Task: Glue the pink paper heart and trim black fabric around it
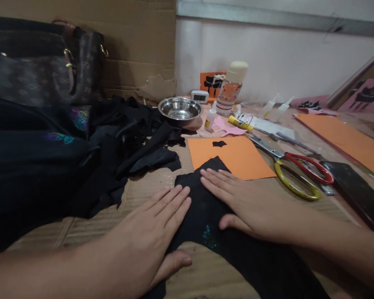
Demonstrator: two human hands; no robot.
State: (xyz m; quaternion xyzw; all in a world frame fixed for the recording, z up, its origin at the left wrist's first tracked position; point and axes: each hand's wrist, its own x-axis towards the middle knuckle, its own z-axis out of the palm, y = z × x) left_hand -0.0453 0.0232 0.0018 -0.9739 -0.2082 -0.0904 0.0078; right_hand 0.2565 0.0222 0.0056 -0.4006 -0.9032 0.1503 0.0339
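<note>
A piece of black cloth [202,199] lies flat on the table in front of me, with a small teal glitter patch on it. My left hand [152,232] presses flat on its left side, fingers stretched out and together. My right hand [237,203] lies flat on its right side, fingers extended toward the upper left. Neither hand holds anything. The cloth's far corner overlaps an orange paper sheet [237,155] carrying a small black cut-out [219,143].
A heap of black fabric scraps [127,145] and a patterned handbag [40,66] sit at left. Behind are a steel bowl [180,109], glue bottles, a drink bottle [230,89]. Red-and-yellow scissors [296,170], a dark phone [358,191] and more orange paper [345,139] lie at right.
</note>
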